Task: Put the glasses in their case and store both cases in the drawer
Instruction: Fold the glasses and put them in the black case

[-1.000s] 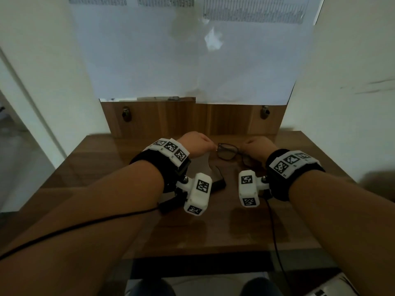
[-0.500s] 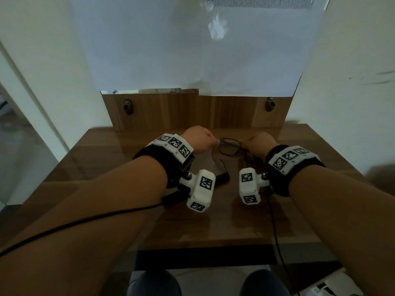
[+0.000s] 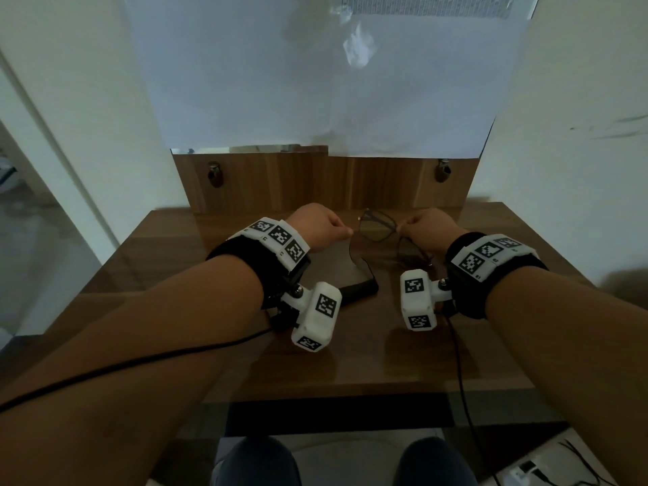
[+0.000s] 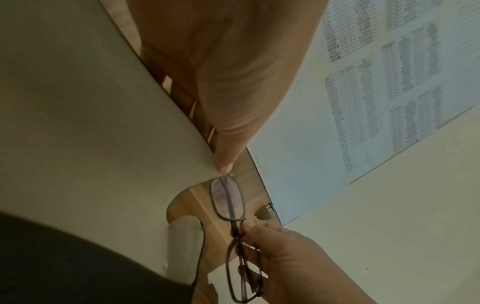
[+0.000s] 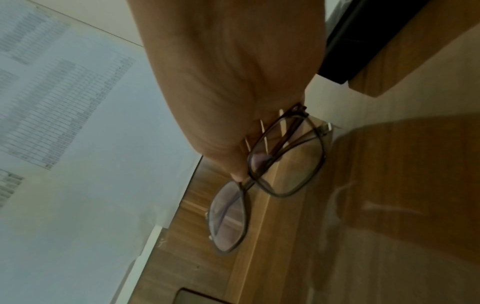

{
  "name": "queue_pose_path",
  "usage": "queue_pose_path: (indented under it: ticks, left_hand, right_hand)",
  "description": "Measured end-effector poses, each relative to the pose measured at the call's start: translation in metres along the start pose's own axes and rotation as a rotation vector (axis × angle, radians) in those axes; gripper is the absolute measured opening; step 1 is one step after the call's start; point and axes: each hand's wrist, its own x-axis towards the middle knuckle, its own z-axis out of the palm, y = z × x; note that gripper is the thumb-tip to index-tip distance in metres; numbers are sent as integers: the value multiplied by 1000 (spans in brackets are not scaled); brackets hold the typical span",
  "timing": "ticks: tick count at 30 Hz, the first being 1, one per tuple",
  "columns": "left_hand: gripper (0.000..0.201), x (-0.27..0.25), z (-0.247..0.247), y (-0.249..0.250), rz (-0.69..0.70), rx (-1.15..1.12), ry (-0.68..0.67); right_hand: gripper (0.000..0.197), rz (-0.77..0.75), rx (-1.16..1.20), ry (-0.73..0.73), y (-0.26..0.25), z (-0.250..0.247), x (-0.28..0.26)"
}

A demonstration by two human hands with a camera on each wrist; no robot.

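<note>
Thin dark-framed glasses (image 3: 377,229), folded, hang just above the table between my hands. My right hand (image 3: 403,228) pinches them near the bridge, thumb and finger on the frame (image 4: 239,226). The free lens (image 5: 228,216) points toward my left hand. A flat glasses case (image 3: 329,271) with a grey face and dark edge lies under my left wrist. My left hand (image 3: 342,233) has curled fingers and pinches the case's far edge (image 4: 223,168), right beside the lens tip. I see only this one case, and no open drawer.
The wooden table (image 3: 350,363) ends at a wooden back panel (image 3: 315,177) with two dark knobs (image 3: 214,173) (image 3: 442,170). Printed paper sheets (image 3: 315,82) hang above it. Black cables (image 3: 459,363) run along both forearms. White walls stand close on both sides.
Both hands stay at the far end of the case. The glasses have turned so that one lens now points at my left fingertips. The head view has tilted down slightly.
</note>
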Motion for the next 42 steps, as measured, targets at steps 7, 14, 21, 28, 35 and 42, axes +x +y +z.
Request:
queue_pose_path:
  ticks: [7, 14, 21, 28, 35, 42]
  left_hand:
    - [32, -18, -18, -22, -54, 13, 5]
    - [29, -28, -30, -48, -151, -37, 27]
    - [30, -31, -35, -79, -299, -204, -5]
    - [22, -37, -37, -93, -399, -391, -13]
    - [23, -41, -37, -88, -400, -476, -26]
    - [9, -41, -35, -86, -405, -494, -46]
  right_hand:
    - [11, -229, 248, 57, -19, -6, -15]
    - [15, -360, 278, -46, -47, 1, -30]
    - [7, -451, 228, -183, -72, 16, -39]
    - [11, -531, -38, -280, -88, 33, -42]
    - [19, -548, -291, -349, -93, 47, -40]
    - [15, -535, -309, -418, -91, 53, -40]
